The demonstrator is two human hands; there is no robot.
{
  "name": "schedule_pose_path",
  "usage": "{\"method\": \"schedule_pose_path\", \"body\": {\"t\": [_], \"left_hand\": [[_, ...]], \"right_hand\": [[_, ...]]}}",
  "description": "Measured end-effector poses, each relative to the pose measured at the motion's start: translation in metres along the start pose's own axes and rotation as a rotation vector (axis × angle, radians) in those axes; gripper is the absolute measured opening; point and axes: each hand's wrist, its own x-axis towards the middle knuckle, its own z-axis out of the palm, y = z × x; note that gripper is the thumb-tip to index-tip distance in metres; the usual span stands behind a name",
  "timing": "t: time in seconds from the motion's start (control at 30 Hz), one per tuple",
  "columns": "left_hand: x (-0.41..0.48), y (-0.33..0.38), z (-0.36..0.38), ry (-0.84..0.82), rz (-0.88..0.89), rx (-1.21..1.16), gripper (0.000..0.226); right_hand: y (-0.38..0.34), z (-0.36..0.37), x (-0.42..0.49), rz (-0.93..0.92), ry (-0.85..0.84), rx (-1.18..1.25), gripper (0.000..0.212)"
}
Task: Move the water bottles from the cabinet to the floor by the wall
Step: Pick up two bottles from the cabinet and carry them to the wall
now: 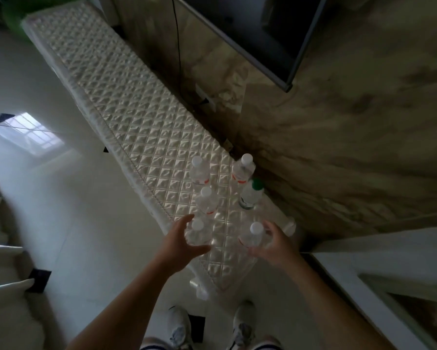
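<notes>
Several clear water bottles stand upright on the near end of a long low cabinet [126,104] with a quilted white cover. My left hand [180,239] curls around the nearest left bottle [196,232], which has a white cap. A second white-capped bottle with a red label, the near right bottle [253,236], has my right hand [275,245] wrapped around it. Both still rest on the cover. Behind them stand a middle bottle [207,200], a far left bottle [199,170], a far right bottle [243,168] and a green-capped bottle [251,193].
A marbled wall [351,147] runs along the cabinet's far side, with a dark TV [258,29] mounted on it and a cable hanging down. Pale floor tiles [60,198] lie to the left. A white sofa edge [2,274] sits at the lower left. My shoes [179,327] stand below the cabinet's end.
</notes>
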Motion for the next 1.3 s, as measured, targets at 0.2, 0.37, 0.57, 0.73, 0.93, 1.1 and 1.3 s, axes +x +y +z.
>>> {"method": "schedule_pose_path", "body": {"t": [0.2,0.37,0.57,0.73,0.93,1.1,1.3], "left_hand": [[0.018,-0.024,0.016,0.07,0.053,0.039,0.083],[0.025,-0.026,0.017,0.107,0.088,0.076,0.075],[0.018,-0.024,0.005,0.092,0.128,0.079,0.076],[-0.001,0.002,-0.019,0.124,0.202,0.046,0.074],[-0.042,0.057,-0.057,0.163,0.293,0.006,0.068],[-0.086,0.111,-0.097,0.203,0.362,-0.051,0.07],[-0.151,0.167,-0.153,0.278,0.426,-0.074,0.072]], "right_hand": [[0.015,0.024,0.019,-0.058,0.091,-0.004,0.086],[0.014,0.027,0.022,-0.115,0.169,-0.068,0.068],[0.006,0.013,0.018,-0.159,0.191,-0.084,0.061],[-0.022,-0.012,-0.003,-0.215,0.203,-0.119,0.063],[-0.071,-0.047,-0.047,-0.292,0.181,-0.08,0.066],[-0.129,-0.085,-0.108,-0.387,0.189,-0.019,0.05],[-0.195,-0.129,-0.187,-0.501,0.177,-0.001,0.045]]}}
